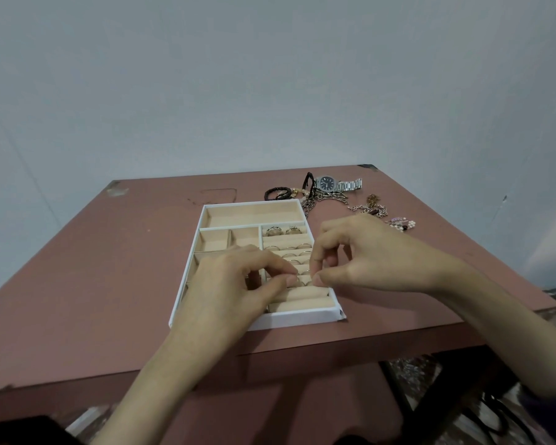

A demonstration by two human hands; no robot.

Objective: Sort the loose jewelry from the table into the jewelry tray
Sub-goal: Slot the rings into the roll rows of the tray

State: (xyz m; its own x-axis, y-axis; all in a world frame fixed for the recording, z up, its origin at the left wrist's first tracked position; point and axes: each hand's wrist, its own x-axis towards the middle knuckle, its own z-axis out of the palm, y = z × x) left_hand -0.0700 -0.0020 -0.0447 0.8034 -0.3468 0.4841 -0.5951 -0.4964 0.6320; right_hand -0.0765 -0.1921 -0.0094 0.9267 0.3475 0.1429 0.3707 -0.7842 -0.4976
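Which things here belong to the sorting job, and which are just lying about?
Job: jewelry tray, rings in it, wristwatch, black bracelet, chains, beaded piece.
Lying about: crinkly material under the table.

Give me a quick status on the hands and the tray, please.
Left hand and right hand over tray, fingers curled at ring rolls; grip unclear. Rings in far rolls. Watch, chains, bracelet loose on table beyond. Nothing blocking.
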